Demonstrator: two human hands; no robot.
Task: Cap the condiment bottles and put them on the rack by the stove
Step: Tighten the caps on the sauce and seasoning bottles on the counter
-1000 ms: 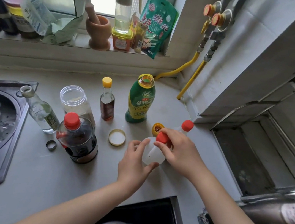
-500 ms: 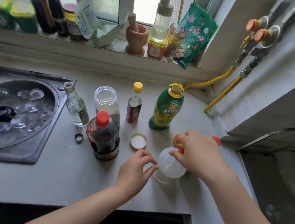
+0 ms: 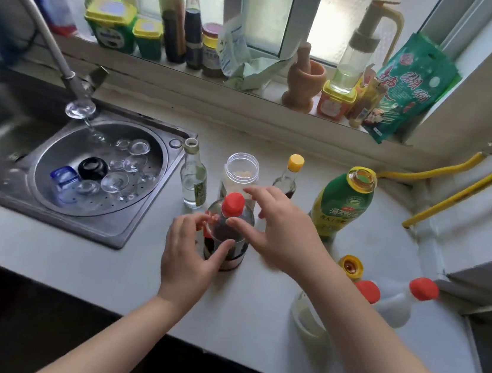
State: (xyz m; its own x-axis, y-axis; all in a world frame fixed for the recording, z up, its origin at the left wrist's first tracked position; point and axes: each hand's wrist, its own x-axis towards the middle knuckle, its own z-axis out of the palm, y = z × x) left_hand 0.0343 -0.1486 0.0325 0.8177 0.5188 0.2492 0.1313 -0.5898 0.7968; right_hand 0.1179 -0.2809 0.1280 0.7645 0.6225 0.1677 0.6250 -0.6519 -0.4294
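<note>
I count seven containers on the table (image 3: 253,320): a dark bottle (image 3: 225,242) with a red cap (image 3: 233,205), a small clear bottle (image 3: 193,180), an open jar (image 3: 240,175), a small yellow-capped bottle (image 3: 289,176), a big green bottle (image 3: 343,201) with no cap, and two white bottles (image 3: 395,307) with red caps lying at the right. One yellow cap (image 3: 351,265) sits loose by them. The table is pale grey, with a steel sink (image 3: 128,227) at the left and a window ledge (image 3: 268,91) behind. My left hand (image 3: 190,254) curls round the dark bottle, thumb on its front. My right hand (image 3: 282,231) hangs over the red cap, fingers (image 3: 255,191) spread, thumb touching the bottle's shoulder.
</note>
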